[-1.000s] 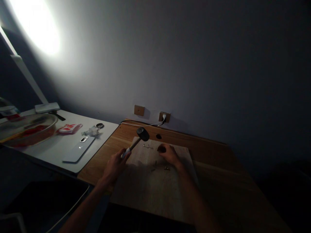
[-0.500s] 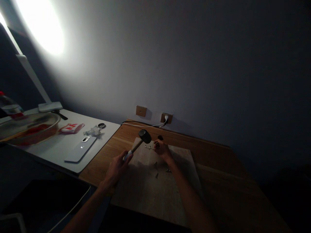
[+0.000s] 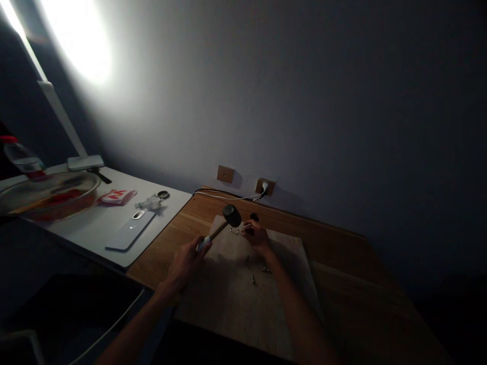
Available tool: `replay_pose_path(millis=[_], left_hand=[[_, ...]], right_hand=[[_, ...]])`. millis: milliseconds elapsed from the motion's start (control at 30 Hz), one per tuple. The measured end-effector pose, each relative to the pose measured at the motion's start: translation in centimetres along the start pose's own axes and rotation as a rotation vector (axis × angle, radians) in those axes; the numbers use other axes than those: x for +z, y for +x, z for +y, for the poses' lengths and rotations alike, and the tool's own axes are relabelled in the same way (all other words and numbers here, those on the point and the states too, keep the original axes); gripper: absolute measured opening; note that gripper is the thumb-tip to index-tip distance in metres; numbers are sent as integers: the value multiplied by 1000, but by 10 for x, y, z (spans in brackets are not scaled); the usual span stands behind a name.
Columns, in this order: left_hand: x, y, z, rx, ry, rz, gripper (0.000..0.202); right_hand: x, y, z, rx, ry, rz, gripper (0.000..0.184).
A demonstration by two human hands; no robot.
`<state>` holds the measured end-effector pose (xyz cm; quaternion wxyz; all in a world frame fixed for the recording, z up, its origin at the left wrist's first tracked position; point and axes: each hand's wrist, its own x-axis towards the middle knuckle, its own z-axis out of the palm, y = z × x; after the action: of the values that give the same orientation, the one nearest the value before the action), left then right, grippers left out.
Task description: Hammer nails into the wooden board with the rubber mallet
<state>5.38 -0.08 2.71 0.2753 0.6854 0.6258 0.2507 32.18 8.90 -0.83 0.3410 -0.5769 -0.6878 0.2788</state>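
Observation:
My left hand point(image 3: 190, 259) is wrapped around the handle of a mallet point(image 3: 231, 216). Its dark, blocky head is raised above the far-left part of a pale wooden board point(image 3: 224, 304). Close to that head, two small shiny screws or nails point(image 3: 234, 231) stand upright near the board's far edge. Right beside them, my right hand point(image 3: 257, 235) has its fingers pinched together low over the board; what they hold is too small and dark to make out. Several loose metal screws or nails point(image 3: 253, 279) lie mid-board, some close to my right forearm.
The board rests on a brown wooden table point(image 3: 342, 263) against the wall. On the white table point(image 3: 117, 257) at left are a phone point(image 3: 131, 232), crumpled plastic point(image 3: 152, 203), a red-and-white packet point(image 3: 117, 196), a large bowl point(image 3: 85, 197), a bottle point(image 3: 25, 159) and a lamp point(image 3: 85, 162). Cables run to a wall socket point(image 3: 265, 186).
The whole scene has shifted slightly rightward in the picture as my head turned. Both hands keep nearly the same places over the board, and the mallet stays raised in my left hand.

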Motion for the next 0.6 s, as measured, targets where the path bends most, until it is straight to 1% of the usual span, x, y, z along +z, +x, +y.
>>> replay_pose_path(millis=[67, 167, 600], left_hand=[[0, 0, 0, -8, 18, 1, 37], [0, 0, 1, -12, 38, 4, 38], [-3, -4, 5, -14, 90, -22, 35]], right_hand=[[-3, -1, 0, -14, 12, -11, 26], [-6, -3, 0, -26, 19, -11, 29], [-7, -8, 1, -58, -38, -2, 30]])
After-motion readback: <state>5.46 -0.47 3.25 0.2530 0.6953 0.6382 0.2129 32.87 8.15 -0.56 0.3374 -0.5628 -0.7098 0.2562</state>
